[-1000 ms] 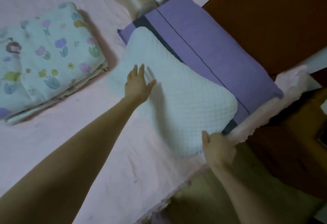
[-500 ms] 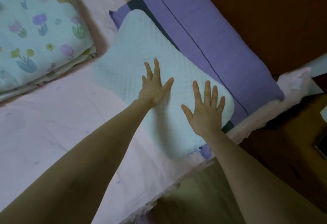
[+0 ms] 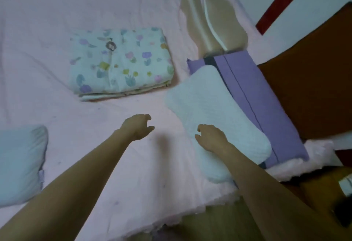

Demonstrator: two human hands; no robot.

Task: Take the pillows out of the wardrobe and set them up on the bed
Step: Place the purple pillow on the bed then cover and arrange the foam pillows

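Pink-sheeted bed (image 3: 95,2): white quilted pillow (image 3: 219,111) lies along the right edge, resting against a purple pillow (image 3: 266,107) at the brown headboard (image 3: 314,88). Left hand (image 3: 137,126) hovers over the sheet, fingers loosely curled, holding nothing. Right hand (image 3: 211,137) over the white pillow's near edge, relaxed, empty; contact unclear. Pale blue pillow (image 3: 19,164) at left edge
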